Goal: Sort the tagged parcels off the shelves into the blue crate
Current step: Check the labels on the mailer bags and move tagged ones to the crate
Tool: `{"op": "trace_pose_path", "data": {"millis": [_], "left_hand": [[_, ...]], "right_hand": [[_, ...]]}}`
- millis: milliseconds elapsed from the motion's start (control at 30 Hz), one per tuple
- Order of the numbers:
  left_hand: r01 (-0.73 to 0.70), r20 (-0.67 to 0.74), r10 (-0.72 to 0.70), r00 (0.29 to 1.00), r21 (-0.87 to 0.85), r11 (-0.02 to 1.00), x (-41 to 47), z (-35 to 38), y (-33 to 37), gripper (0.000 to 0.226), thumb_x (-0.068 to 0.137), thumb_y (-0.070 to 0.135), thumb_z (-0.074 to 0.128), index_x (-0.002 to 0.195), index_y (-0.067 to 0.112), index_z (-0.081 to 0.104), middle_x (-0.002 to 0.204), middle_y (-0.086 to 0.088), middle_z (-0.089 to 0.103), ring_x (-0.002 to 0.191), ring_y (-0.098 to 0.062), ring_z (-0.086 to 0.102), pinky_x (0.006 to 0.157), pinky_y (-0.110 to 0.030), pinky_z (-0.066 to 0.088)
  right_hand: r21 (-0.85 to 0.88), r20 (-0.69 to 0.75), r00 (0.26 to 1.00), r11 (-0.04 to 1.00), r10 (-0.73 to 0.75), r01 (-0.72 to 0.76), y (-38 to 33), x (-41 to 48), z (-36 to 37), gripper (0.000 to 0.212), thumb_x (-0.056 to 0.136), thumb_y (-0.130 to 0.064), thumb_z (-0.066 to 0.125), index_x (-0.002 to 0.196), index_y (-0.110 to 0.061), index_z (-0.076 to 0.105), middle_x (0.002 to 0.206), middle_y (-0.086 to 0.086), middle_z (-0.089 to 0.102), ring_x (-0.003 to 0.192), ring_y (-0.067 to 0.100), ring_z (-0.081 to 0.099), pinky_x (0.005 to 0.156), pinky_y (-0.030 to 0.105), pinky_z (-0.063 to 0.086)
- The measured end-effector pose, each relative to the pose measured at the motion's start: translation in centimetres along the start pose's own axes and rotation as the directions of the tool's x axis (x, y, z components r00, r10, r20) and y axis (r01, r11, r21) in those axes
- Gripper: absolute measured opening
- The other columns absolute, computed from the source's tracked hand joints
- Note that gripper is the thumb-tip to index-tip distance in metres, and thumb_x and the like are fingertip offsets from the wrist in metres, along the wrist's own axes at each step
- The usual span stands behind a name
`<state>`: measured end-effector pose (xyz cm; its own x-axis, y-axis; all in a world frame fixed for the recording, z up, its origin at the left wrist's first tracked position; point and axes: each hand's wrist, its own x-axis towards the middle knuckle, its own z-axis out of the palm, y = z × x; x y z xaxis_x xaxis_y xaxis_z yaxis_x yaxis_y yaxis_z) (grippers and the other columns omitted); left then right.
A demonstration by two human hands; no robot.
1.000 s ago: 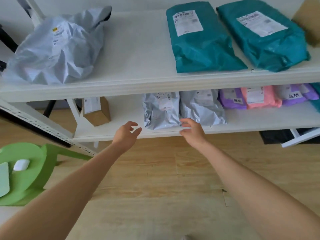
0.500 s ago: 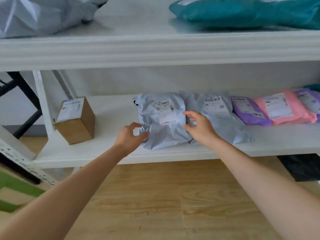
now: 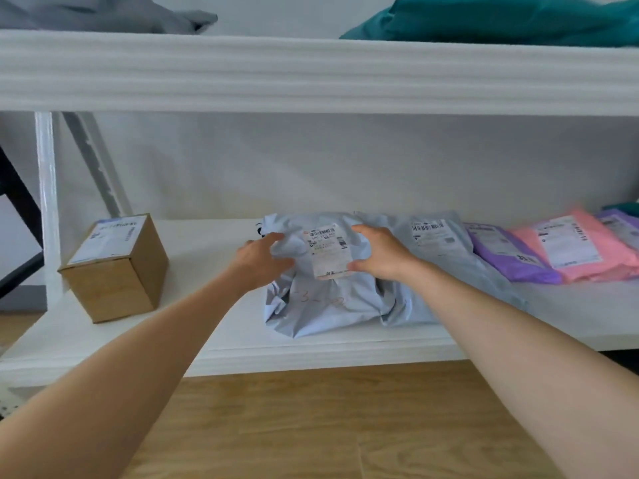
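Observation:
A pale grey-blue parcel bag (image 3: 321, 305) with a white barcode label lies on the lower shelf (image 3: 214, 350). My left hand (image 3: 262, 261) grips its left side, fingers curled into the plastic. Over on the bag's right side, my right hand (image 3: 380, 257) holds it with thumb and fingers spread round the label. A second grey bag (image 3: 439, 250) lies right beside it, partly behind my right wrist. The blue crate is not in view.
A small cardboard box (image 3: 117, 267) with a label stands at the shelf's left. Purple (image 3: 505, 254) and pink (image 3: 581, 250) bags lie to the right. The upper shelf's edge (image 3: 311, 74) hangs above, carrying a grey and a teal bag. Wooden floor lies below.
The view has dropped and come closer to the lower shelf. Both hands have reached in from the shelf's front edge and closed on the left grey bag.

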<state>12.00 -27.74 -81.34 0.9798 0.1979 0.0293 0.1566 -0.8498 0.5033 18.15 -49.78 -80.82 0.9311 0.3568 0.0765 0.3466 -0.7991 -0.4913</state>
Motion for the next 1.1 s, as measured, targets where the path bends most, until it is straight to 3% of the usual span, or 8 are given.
{"op": "trace_pose_path", "data": {"millis": [133, 200, 267, 400, 600, 867, 1000, 1100], "left_hand": [[0.013, 0.046, -0.016, 0.999, 0.050, 0.999, 1.4, 0.8, -0.1, 0.062, 0.092, 0.031, 0.054, 0.148, 0.030, 0.028, 0.146, -0.013, 0.040, 0.128, -0.031, 0.042, 0.106, -0.035, 0.035], [-0.018, 0.082, 0.012, 0.997, 0.074, 0.997, 1.6, 1.5, -0.3, 0.055, 0.094, 0.026, 0.054, 0.145, 0.025, 0.035, 0.151, -0.007, 0.032, 0.132, -0.027, 0.036, 0.110, -0.030, 0.025], [-0.038, 0.068, 0.035, 0.997, 0.042, 0.998, 1.9, 2.4, -0.7, 0.055, 0.091, 0.021, 0.059, 0.142, 0.019, 0.040, 0.149, -0.009, 0.030, 0.131, -0.027, 0.037, 0.109, -0.027, 0.026], [-0.017, -0.082, 0.012, 0.997, -0.052, 0.998, 2.6, 3.8, -1.2, 0.053, 0.086, 0.014, 0.060, 0.137, 0.026, 0.047, 0.134, -0.010, 0.045, 0.108, -0.032, 0.057, 0.089, -0.031, 0.048], [0.033, -0.210, -0.070, 0.975, -0.174, 0.984, 2.2, 4.0, -1.3, 0.041, 0.091, 0.008, 0.051, 0.125, 0.029, 0.061, 0.104, -0.012, 0.069, 0.081, -0.032, 0.064, 0.067, -0.027, 0.046], [0.042, -0.225, -0.088, 0.970, -0.202, 0.979, -1.5, 3.1, -1.8, 0.034, 0.092, 0.015, 0.055, 0.124, 0.025, 0.064, 0.100, -0.017, 0.070, 0.090, -0.034, 0.064, 0.066, -0.025, 0.040], [0.013, -0.246, -0.056, 0.968, -0.173, 0.985, -4.9, 2.1, -1.8, 0.035, 0.095, 0.016, 0.053, 0.127, 0.024, 0.060, 0.112, -0.015, 0.068, 0.084, -0.033, 0.063, 0.062, -0.025, 0.037], [-0.029, -0.274, -0.030, 0.961, -0.208, 0.978, -7.8, 1.0, -1.6, 0.036, 0.094, 0.013, 0.054, 0.128, 0.022, 0.060, 0.118, -0.017, 0.066, 0.090, -0.037, 0.063, 0.066, -0.026, 0.041]], "right_hand": [[-0.065, 0.045, 0.999, 0.998, -0.007, 0.010, 0.0, 1.6, 0.7, 0.090, 0.075, -0.028, 0.079, 0.149, -0.026, 0.027, 0.151, 0.013, 0.031, 0.135, 0.028, 0.038, 0.109, 0.033, 0.033], [-0.077, 0.059, 0.997, 0.995, -0.051, 0.055, 0.1, 2.1, 1.3, 0.088, 0.077, -0.024, 0.078, 0.149, -0.027, 0.028, 0.154, 0.011, 0.022, 0.140, 0.026, 0.030, 0.111, 0.030, 0.028], [-0.092, 0.064, 0.995, 0.992, -0.081, 0.086, 0.2, 2.2, 2.3, 0.086, 0.078, -0.022, 0.077, 0.149, -0.026, 0.029, 0.153, 0.008, 0.021, 0.141, 0.023, 0.028, 0.110, 0.029, 0.028], [-0.088, -0.004, 0.996, 0.992, -0.092, 0.092, 0.8, 2.7, 3.9, 0.077, 0.081, -0.019, 0.073, 0.147, -0.025, 0.034, 0.151, 0.004, 0.029, 0.136, 0.021, 0.036, 0.108, 0.031, 0.033], [-0.102, -0.186, 0.981, 0.994, -0.058, 0.040, 0.2, 2.3, 4.1, 0.049, 0.089, -0.012, 0.064, 0.136, -0.016, 0.051, 0.134, 0.009, 0.051, 0.118, 0.028, 0.054, 0.098, 0.032, 0.041], [-0.036, -0.263, 0.964, 0.999, -0.030, 0.021, -1.0, -1.4, 4.8, 0.034, 0.089, -0.004, 0.059, 0.123, -0.011, 0.064, 0.125, 0.008, 0.056, 0.108, 0.026, 0.059, 0.091, 0.033, 0.044], [-0.005, -0.313, 0.949, 0.999, -0.042, 0.043, -1.9, -4.5, 4.1, 0.034, 0.092, -0.008, 0.058, 0.125, -0.014, 0.062, 0.142, 0.003, 0.044, 0.114, 0.025, 0.057, 0.090, 0.031, 0.041], [0.071, -0.373, 0.928, 0.997, -0.006, 0.036, -3.3, -7.3, 3.2, 0.050, 0.089, -0.012, 0.064, 0.137, -0.019, 0.050, 0.155, 0.005, 0.028, 0.126, 0.027, 0.049, 0.098, 0.036, 0.042]]}}
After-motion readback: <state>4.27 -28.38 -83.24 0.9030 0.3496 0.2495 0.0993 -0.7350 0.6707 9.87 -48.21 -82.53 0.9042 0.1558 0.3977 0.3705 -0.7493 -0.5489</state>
